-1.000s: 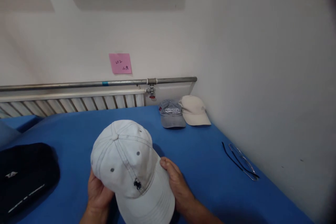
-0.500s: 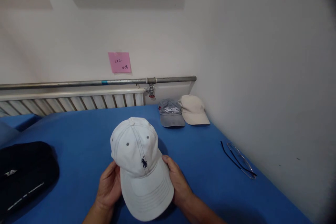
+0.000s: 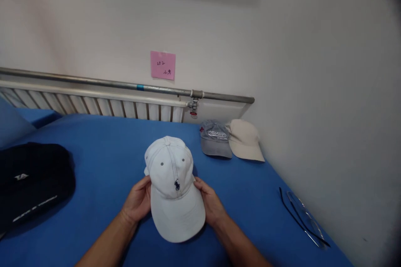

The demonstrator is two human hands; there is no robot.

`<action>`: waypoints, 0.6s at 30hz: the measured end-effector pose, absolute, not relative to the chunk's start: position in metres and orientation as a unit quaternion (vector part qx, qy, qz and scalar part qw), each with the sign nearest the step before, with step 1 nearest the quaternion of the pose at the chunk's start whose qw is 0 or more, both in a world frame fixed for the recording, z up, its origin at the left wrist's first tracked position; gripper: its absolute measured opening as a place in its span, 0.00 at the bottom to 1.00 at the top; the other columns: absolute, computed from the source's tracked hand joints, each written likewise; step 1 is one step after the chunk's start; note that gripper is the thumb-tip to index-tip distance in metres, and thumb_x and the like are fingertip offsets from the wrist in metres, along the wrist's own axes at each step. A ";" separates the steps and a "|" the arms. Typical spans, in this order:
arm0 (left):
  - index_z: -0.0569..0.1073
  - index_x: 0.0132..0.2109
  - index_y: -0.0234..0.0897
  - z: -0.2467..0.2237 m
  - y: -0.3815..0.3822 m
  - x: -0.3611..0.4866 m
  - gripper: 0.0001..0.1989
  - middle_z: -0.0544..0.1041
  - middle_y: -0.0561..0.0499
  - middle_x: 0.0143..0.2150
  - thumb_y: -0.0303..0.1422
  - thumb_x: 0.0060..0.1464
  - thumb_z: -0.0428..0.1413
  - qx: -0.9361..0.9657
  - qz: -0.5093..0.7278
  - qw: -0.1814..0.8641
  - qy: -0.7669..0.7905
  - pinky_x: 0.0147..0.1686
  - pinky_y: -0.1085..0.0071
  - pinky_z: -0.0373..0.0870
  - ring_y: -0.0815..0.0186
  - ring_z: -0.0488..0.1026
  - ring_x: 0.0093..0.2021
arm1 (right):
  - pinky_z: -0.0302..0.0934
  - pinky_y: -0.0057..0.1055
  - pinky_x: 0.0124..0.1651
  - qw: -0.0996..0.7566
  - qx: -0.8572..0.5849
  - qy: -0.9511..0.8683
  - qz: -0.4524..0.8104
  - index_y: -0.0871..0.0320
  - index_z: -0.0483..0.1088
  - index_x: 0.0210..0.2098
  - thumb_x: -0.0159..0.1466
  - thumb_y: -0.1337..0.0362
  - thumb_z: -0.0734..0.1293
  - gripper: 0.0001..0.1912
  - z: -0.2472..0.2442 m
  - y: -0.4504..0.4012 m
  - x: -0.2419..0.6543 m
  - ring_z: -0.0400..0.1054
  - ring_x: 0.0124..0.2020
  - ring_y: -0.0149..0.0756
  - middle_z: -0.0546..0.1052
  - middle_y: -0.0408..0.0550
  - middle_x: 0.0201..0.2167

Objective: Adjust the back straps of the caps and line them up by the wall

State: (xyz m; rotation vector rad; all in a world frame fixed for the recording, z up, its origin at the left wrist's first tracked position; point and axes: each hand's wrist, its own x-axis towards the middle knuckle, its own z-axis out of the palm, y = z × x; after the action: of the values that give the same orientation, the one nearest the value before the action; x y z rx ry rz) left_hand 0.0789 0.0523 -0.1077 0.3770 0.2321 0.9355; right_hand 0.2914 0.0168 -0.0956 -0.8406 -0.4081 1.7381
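Note:
A white baseball cap with a small dark horse-rider emblem is held between both hands, its brim pointing toward me. My left hand grips the cap's left side, the thumb on the lower edge of the crown. On the other side my right hand holds it where brim and crown meet. The fingers of both hands are partly hidden under the cap. Farther back, a grey cap with white lettering and a beige cap lie side by side, touching.
Blue cloth covers the surface. A black bag-like item with white lettering lies at left, eyeglasses near the right edge. Behind run a radiator, a metal pipe and a red-handled valve. A pink note is on the wall.
The white cap and both hands have moved slightly away from me, and the brim has turned to point more straight toward me. The camera view has shifted and tilted.

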 end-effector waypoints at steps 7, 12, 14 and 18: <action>0.80 0.40 0.29 -0.105 0.077 0.059 0.14 0.82 0.41 0.38 0.25 0.59 0.49 0.143 0.505 0.833 0.176 0.62 0.56 0.60 0.53 0.74 0.54 | 0.64 0.28 0.42 0.508 -0.337 -0.186 0.770 0.59 0.74 0.36 0.55 0.67 0.69 0.09 -0.093 0.075 0.278 0.74 0.31 0.32 0.81 0.41 0.28; 0.80 0.37 0.29 -0.105 0.084 0.063 0.13 0.82 0.41 0.36 0.27 0.58 0.51 0.145 0.475 0.843 0.208 0.60 0.55 0.62 0.52 0.75 0.51 | 0.64 0.39 0.49 0.434 -0.351 -0.171 0.812 0.61 0.74 0.36 0.59 0.61 0.66 0.10 -0.092 0.085 0.274 0.76 0.36 0.41 0.81 0.46 0.27; 0.80 0.36 0.30 -0.105 0.086 0.064 0.12 0.83 0.42 0.35 0.28 0.58 0.52 0.143 0.475 0.840 0.219 0.60 0.55 0.63 0.52 0.76 0.50 | 0.65 0.41 0.50 0.437 -0.354 -0.167 0.810 0.60 0.73 0.34 0.59 0.62 0.66 0.08 -0.091 0.085 0.274 0.76 0.38 0.42 0.81 0.46 0.26; 0.79 0.38 0.33 -0.099 0.087 0.061 0.10 0.83 0.45 0.36 0.29 0.58 0.52 0.156 0.503 0.820 0.224 0.59 0.57 0.65 0.54 0.76 0.50 | 0.65 0.40 0.50 0.493 -0.353 -0.159 0.779 0.57 0.72 0.32 0.56 0.65 0.67 0.04 -0.093 0.084 0.274 0.76 0.41 0.41 0.81 0.43 0.26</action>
State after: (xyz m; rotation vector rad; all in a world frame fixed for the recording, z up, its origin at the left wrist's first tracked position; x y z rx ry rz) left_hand 0.0611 0.0866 -0.0990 0.3312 0.4772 1.0703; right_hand 0.2736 0.0844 -0.0934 -0.8557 -0.3860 1.8895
